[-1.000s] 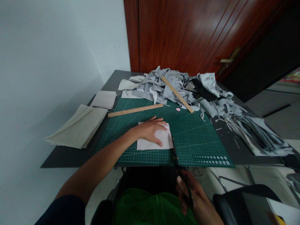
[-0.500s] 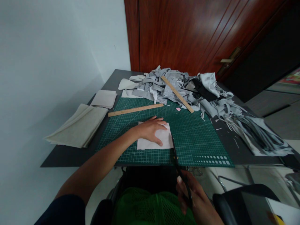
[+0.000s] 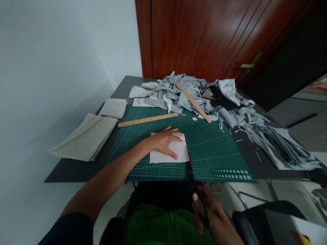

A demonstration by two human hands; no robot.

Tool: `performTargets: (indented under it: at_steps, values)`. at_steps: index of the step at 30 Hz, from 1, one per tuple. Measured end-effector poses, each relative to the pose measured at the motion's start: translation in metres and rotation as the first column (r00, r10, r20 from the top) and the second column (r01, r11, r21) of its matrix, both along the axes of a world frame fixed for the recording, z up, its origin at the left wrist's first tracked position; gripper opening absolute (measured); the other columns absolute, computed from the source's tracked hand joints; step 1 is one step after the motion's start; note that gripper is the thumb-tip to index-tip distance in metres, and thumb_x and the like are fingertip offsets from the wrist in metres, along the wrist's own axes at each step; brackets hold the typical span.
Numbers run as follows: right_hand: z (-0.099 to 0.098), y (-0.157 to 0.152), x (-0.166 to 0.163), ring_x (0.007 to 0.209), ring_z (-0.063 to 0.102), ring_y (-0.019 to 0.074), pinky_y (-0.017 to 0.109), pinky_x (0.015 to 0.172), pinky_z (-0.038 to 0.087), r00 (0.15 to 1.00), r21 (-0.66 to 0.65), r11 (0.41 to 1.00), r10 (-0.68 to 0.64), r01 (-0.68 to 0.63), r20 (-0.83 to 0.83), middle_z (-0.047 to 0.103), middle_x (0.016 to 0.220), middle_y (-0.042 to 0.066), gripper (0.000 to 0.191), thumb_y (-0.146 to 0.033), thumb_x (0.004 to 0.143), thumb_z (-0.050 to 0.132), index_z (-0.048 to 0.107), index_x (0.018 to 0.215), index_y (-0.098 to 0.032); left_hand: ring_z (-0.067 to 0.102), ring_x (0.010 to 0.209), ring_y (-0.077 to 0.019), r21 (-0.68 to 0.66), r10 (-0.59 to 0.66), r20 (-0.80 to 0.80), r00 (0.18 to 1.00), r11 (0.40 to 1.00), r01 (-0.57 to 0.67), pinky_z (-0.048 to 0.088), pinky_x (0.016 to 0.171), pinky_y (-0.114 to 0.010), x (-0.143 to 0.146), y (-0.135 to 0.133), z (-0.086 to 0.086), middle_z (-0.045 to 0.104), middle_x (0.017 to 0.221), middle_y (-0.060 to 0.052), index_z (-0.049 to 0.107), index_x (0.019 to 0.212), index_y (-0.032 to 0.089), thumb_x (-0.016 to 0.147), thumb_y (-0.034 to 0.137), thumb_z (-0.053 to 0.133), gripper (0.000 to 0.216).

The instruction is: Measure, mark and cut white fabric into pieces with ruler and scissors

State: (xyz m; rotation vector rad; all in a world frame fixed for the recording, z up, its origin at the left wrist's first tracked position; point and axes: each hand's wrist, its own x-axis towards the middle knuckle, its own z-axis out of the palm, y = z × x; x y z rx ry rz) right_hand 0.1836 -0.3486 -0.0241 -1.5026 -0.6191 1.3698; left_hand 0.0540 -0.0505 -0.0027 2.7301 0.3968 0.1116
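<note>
A pale, near-white rectangle of fabric point(image 3: 180, 149) lies on the green cutting mat point(image 3: 212, 146). Flat on top of it rests my left hand point(image 3: 166, 141), fingers spread, covering its upper middle. My right hand point(image 3: 208, 212) is wrapped round the handles of black scissors point(image 3: 192, 173), below the table's front edge. The scissors' blades reach up over the mat and lie along the fabric's right edge. How far the blades are apart cannot be made out.
One wooden ruler point(image 3: 148, 119) lies across the mat; another ruler point(image 3: 194, 103) leans on a heap of grey fabric scraps point(image 3: 184, 92). Folded cream cloth point(image 3: 85, 139) and a smaller pale stack point(image 3: 113, 107) sit at left. Layered grey strips point(image 3: 286, 146) lie at right. A pink piece point(image 3: 194, 118) is on the mat.
</note>
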Motion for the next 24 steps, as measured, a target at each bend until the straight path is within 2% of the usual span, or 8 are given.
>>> performTargets:
  at_steps: [5, 10, 14, 20, 24]
  values:
    - [-0.001, 0.004, 0.002, 0.040, 0.039, 0.0064, 0.020, 0.036, 0.035, 0.993, -0.055, 0.998, -0.033, 0.027, -0.109, 0.047, 0.063, -0.009, 0.060, -0.072, 0.082, 0.071, 0.055, 0.112, -0.022, 0.026, 0.157, -0.0341, 0.005, 0.006, -0.004, 1.000, 1.000, -0.006, 0.010, 0.129, -0.056, 0.000, 0.000, 0.001, 0.046, 0.161, -0.008, 0.064, 0.138, 0.028, 0.071, 0.064, 0.085, 0.079]
    - [0.009, 0.013, 0.002, 0.040, 0.037, 0.0049, 0.018, 0.037, 0.035, 0.987, -0.062, 0.998, -0.039, 0.029, -0.156, 0.046, 0.063, -0.011, 0.059, -0.070, 0.081, 0.073, 0.055, 0.109, -0.022, 0.027, 0.156, -0.0351, -0.003, 0.002, 0.010, 1.000, 1.000, -0.001, 0.010, 0.128, -0.058, 0.000, 0.001, -0.001, 0.047, 0.161, -0.009, 0.065, 0.138, 0.027, 0.071, 0.065, 0.085, 0.079]
    - [0.015, 0.020, 0.004, 0.041, 0.038, 0.0047, 0.018, 0.038, 0.033, 0.989, -0.055, 0.998, -0.022, 0.014, -0.149, 0.044, 0.063, -0.011, 0.057, -0.069, 0.081, 0.074, 0.055, 0.104, -0.021, 0.027, 0.156, -0.0348, -0.012, 0.001, 0.019, 1.000, 1.000, -0.001, 0.009, 0.128, -0.057, -0.001, 0.000, -0.001, 0.047, 0.161, -0.009, 0.065, 0.138, 0.026, 0.071, 0.064, 0.085, 0.079]
    - [0.020, 0.021, 0.003, 0.043, 0.038, 0.0053, 0.019, 0.040, 0.032, 0.991, -0.061, 0.998, -0.016, 0.009, -0.130, 0.043, 0.064, -0.010, 0.057, -0.069, 0.083, 0.073, 0.055, 0.109, -0.021, 0.026, 0.157, -0.0349, -0.018, 0.004, 0.006, 1.000, 1.000, -0.004, 0.008, 0.129, -0.056, -0.001, -0.001, 0.002, 0.046, 0.161, -0.009, 0.065, 0.138, 0.027, 0.071, 0.063, 0.085, 0.079]
    - [0.021, 0.021, 0.000, 0.044, 0.038, 0.0050, 0.019, 0.040, 0.033, 0.994, -0.048, 0.999, -0.018, 0.013, -0.107, 0.045, 0.066, -0.009, 0.055, -0.070, 0.082, 0.072, 0.055, 0.102, -0.021, 0.025, 0.157, -0.0355, -0.023, 0.004, 0.009, 1.000, 1.000, -0.003, 0.008, 0.128, -0.057, -0.001, 0.000, 0.001, 0.045, 0.161, -0.010, 0.064, 0.139, 0.026, 0.071, 0.064, 0.084, 0.080]
